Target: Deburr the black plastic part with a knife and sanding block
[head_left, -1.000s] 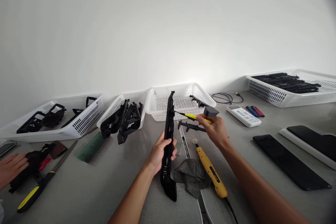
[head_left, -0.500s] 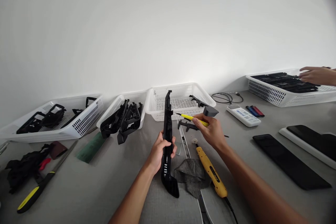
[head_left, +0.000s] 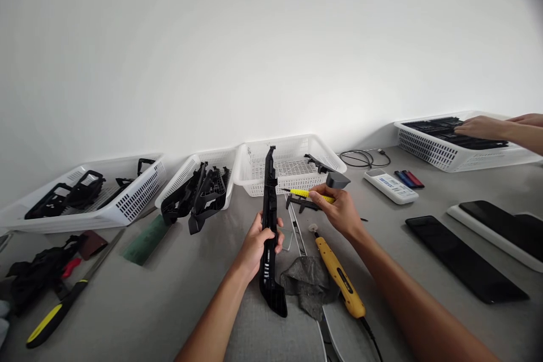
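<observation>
My left hand (head_left: 261, 240) is wrapped round a long black plastic part (head_left: 270, 203), which stands nearly upright over the table. Between the fingers of my right hand (head_left: 337, 206) is a yellow knife-like tool (head_left: 301, 193). Its thin dark tip points left, close to the upper half of the black part; whether they touch I cannot tell. Below my right hand lies a yellow corded power tool (head_left: 341, 277) with a small round head. A crumpled grey cloth (head_left: 307, 283) is beside the lower end of the part. Black calipers (head_left: 304, 203) lie behind, partly hidden.
White baskets (head_left: 254, 188) with black parts line the wall. A person's hands (head_left: 483, 127) reach into the right basket (head_left: 449, 159). A white device (head_left: 390, 186) and a black slab (head_left: 464, 260) lie right; a file (head_left: 63, 308) and green sheet (head_left: 146, 240) lie left.
The yellow tool is now closer to level and its tip slightly lower. The other person's hand has moved left over the right basket. The whole view has shifted slightly.
</observation>
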A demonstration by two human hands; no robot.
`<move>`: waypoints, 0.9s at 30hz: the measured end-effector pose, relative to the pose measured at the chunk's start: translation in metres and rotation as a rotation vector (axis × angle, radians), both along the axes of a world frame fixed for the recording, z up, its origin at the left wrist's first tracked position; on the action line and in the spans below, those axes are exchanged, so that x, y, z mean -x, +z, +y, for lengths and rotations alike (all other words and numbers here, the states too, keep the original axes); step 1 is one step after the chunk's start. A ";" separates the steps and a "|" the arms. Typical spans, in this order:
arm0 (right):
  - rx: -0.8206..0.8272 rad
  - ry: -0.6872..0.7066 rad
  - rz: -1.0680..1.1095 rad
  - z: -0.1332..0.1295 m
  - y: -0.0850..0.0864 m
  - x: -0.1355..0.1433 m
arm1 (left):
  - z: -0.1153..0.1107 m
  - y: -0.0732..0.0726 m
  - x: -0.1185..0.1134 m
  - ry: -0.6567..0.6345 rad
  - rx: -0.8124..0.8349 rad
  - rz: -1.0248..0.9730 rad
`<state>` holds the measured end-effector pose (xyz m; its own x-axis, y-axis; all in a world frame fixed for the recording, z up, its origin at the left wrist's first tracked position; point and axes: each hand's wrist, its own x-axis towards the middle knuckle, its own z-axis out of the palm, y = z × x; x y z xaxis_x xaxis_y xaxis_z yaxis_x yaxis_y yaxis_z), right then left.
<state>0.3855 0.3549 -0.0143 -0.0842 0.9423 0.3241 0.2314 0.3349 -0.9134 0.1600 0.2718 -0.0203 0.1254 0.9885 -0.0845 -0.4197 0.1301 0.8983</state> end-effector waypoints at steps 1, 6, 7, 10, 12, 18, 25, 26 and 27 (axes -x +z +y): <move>0.001 0.012 -0.006 0.000 0.000 -0.001 | 0.000 0.001 0.000 0.001 0.000 0.011; -0.007 0.186 -0.063 -0.001 0.004 -0.003 | 0.000 0.002 0.001 -0.009 -0.006 0.046; -0.010 0.180 -0.054 -0.001 0.004 -0.003 | 0.000 0.002 0.001 -0.007 -0.005 0.048; -0.009 0.176 -0.039 -0.002 0.005 -0.002 | 0.000 0.002 0.001 0.009 -0.009 0.040; -0.006 0.203 -0.042 -0.001 0.004 -0.002 | 0.001 0.002 0.001 0.015 -0.009 0.031; 0.020 0.174 -0.009 0.001 0.000 -0.005 | 0.001 0.002 0.001 0.035 -0.006 0.021; 0.046 0.119 0.021 0.001 0.003 -0.004 | 0.001 0.001 0.002 0.028 -0.007 0.013; 0.049 0.132 0.007 0.001 0.003 -0.005 | 0.000 0.001 0.003 0.021 -0.013 0.016; 0.054 0.148 -0.006 0.001 0.004 -0.005 | 0.000 0.001 0.003 0.016 -0.017 0.019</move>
